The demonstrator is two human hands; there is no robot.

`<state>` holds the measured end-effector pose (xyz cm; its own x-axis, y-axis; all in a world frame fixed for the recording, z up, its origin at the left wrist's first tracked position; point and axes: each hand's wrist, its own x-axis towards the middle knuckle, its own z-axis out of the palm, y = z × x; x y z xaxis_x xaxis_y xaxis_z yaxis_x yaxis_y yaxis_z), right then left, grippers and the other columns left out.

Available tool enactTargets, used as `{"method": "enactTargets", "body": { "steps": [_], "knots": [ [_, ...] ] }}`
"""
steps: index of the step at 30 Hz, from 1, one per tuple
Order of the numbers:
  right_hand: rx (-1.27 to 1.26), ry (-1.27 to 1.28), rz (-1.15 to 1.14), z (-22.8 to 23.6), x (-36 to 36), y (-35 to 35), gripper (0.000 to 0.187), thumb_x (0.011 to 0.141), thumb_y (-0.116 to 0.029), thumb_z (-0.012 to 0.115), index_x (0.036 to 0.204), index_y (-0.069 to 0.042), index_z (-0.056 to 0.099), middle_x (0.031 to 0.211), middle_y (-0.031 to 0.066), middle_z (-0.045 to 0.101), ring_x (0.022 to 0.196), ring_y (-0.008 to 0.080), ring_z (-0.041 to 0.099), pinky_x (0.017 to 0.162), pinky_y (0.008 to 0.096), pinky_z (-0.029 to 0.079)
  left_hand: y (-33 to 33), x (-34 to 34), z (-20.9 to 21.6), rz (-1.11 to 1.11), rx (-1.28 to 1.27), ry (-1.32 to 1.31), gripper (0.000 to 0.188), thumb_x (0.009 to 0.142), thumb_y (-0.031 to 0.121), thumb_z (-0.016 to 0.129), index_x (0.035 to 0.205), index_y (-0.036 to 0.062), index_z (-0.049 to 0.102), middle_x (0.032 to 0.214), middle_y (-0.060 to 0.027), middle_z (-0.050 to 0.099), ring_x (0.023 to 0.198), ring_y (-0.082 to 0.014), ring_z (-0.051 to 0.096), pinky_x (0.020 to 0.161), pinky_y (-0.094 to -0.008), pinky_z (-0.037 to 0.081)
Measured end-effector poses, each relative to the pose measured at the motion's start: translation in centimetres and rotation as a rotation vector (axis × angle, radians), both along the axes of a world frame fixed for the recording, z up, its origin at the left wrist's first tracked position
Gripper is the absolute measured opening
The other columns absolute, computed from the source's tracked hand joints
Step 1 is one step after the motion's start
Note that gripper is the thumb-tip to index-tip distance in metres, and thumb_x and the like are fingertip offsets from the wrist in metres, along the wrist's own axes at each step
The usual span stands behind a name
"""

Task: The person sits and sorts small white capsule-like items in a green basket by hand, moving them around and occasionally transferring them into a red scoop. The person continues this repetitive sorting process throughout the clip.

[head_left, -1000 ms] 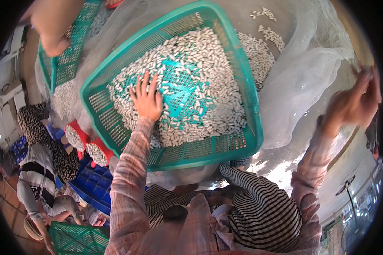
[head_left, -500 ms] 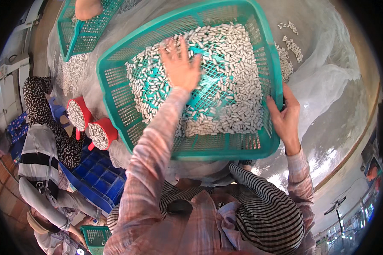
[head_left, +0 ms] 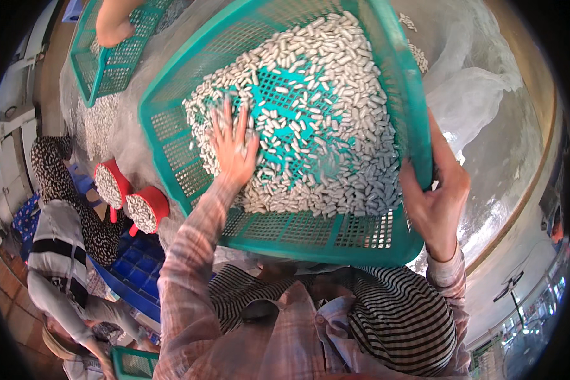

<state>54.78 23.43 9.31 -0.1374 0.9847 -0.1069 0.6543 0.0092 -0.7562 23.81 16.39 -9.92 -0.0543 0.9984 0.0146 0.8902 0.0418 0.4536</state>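
Striped cloth point(head_left: 402, 320): black and white, nearest, over the lap below the basket.
Plaid sleeves: two, pink check, rising from the lower edge toward the basket.
Right hand point(head_left: 438, 197): closed around the basket's right rim near the low corner, thumb along the outside wall, fingers hidden behind the rim.
Left hand point(head_left: 233, 147): flat and wide open, five fingers spread, palm down on the white pieces inside; nothing gripped.
Teal basket point(head_left: 285, 231): one in hand, plastic mesh, rectangular, held over the lap and the table edge; long axis from lower left to upper right, near edge low, far end raised.
White pieces point(head_left: 335, 164): small oblong cocoon-like pellets, too many to count, heaped toward the right and near side of the basket; bare mesh showing in the middle.
Red scoops point(head_left: 130, 197): two, side by side left of the basket, each filled with the same white pieces.
Blue crate point(head_left: 136, 272): one, below the scoops, contents not clear.
Person at left point(head_left: 60, 253): seated, spotted dark top, striped grey sleeve.
Clear sheet point(head_left: 481, 107): thin plastic over the round table, loose pellets scattered on it.
Second basket point(head_left: 101, 69): teal, farther at upper left, another person's arm point(head_left: 114, 22) resting in it.
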Motion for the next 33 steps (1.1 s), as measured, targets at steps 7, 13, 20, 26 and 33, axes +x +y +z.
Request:
{"method": "enactTargets", "body": {
  "steps": [7, 13, 20, 26, 33],
  "knots": [
    [0.022, 0.334, -0.104, -3.5, -0.4, 0.3, 0.043, 0.091, -0.009, 0.063, 0.131, 0.003, 0.052, 0.081, 0.0001, 0.064, 0.065, 0.0014, 0.05, 0.063, 0.0158, 0.04, 7.0, 16.2, 3.9, -0.201, 0.149, -0.143, 0.074, 0.082, 0.044, 0.061, 0.145, 0.0147, 0.034, 0.154, -0.017, 0.021, 0.142, -0.0414, 0.013, 0.112, -0.0591, 0.01],
    [-0.203, 0.533, -0.26, -3.2, 0.2, 0.4, 0.049, 0.09, -0.002, 0.06, 0.137, 0.0, 0.046, 0.065, -0.0101, 0.052, 0.056, -0.0034, 0.034, 0.053, 0.0127, 0.024, -3.3, 8.2, 2.3, -0.842, -0.133, -0.059, 0.07, 0.081, 0.048, 0.061, 0.144, 0.0301, 0.036, 0.156, -0.0021, 0.02, 0.144, -0.0325, 0.014, 0.107, -0.0708, 0.004],
    [-0.19, 0.539, -0.197, -1.7, -1.1, 1.5, 0.05, 0.09, 0.0, 0.058, 0.138, 0.0, 0.044, 0.101, -0.0012, 0.063, 0.061, -0.0019, 0.04, 0.057, 0.014, 0.031, 2.9, -4.4, -4.4, 0.48, 0.191, 0.049, 0.068, 0.088, 0.049, 0.051, 0.14, 0.0065, 0.04, 0.148, -0.0241, 0.029, 0.138, -0.0422, 0.022, 0.112, -0.0535, 0.012],
    [-0.162, 0.651, -0.22, -3.5, -1.9, 1.6, 0.048, 0.09, 0.002, 0.057, 0.137, 0.003, 0.044, 0.113, 0.0043, 0.064, 0.074, -0.0007, 0.053, 0.068, 0.0113, 0.04, 11.9, 10.6, 0.1, 0.269, 0.303, -0.104, 0.072, 0.085, 0.035, 0.059, 0.145, 0.0068, 0.031, 0.141, -0.0252, 0.039, 0.134, -0.0419, 0.028, 0.111, -0.0558, 0.015],
    [-0.152, 0.651, -0.227, -2.8, -0.8, 3.1, 0.046, 0.089, 0.002, 0.056, 0.135, 0.005, 0.046, 0.115, 0.0109, 0.064, 0.09, 0.0056, 0.06, 0.081, 0.0163, 0.045, 0.1, 12.6, 3.8, -0.758, -0.023, -0.173, 0.072, 0.081, 0.039, 0.063, 0.146, 0.0258, 0.033, 0.156, -0.0066, 0.022, 0.145, -0.031, 0.013, 0.113, -0.06, 0.0]
  ]
}}
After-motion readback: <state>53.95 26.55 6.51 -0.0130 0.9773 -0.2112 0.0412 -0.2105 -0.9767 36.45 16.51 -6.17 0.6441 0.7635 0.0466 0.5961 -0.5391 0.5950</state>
